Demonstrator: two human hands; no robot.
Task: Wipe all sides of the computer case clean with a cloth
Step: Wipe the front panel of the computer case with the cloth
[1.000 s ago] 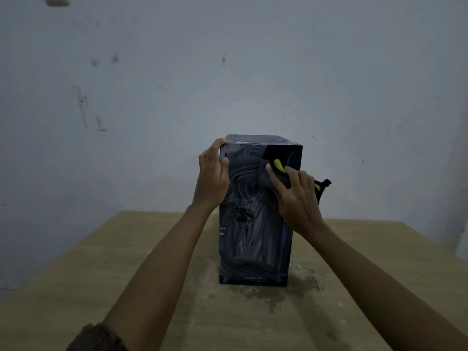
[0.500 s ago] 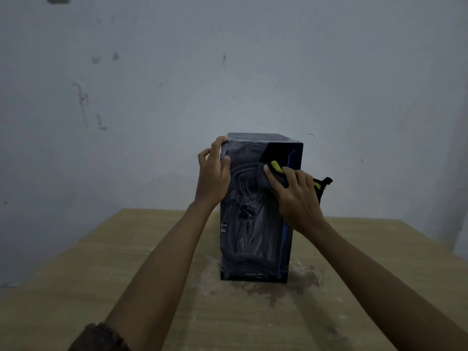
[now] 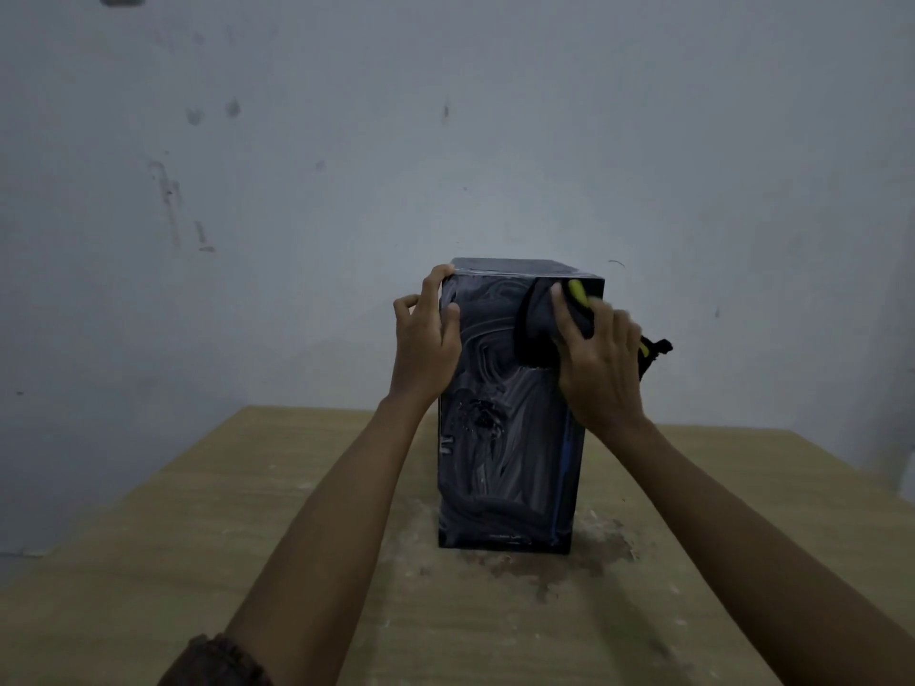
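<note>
Computer case (image 3: 500,438) stands upright on the wooden surface (image 3: 247,512), near its middle, narrow front face toward the camera. The face is dark, covered in pale smeared swirl marks, with a blue strip down its right side.

Left hand (image 3: 428,344) grips the case's upper left edge: thumb flat on the front face, index finger up at the top left corner. Its other fingers (image 3: 403,307) are curled beside the left panel; cannot tell if they touch it.

Right hand (image 3: 599,368) presses a dark cloth (image 3: 537,329) against the upper right of the front face, just under the top edge. Its fingers (image 3: 619,324) are bent over the bunched cloth, close together, with the thumb on the cloth's left part. The hand is slightly blurred. Yellow-green trim on the cloth shows beside the thumb, and a dark end sticks out past the case's right edge.

A dark stain (image 3: 584,552) with pale specks lies on the surface around the case base, mostly front and right. A brown sleeve cuff (image 3: 218,660) shows on the left forearm at the bottom edge. Pale scuffed wall (image 3: 445,141) behind.
</note>
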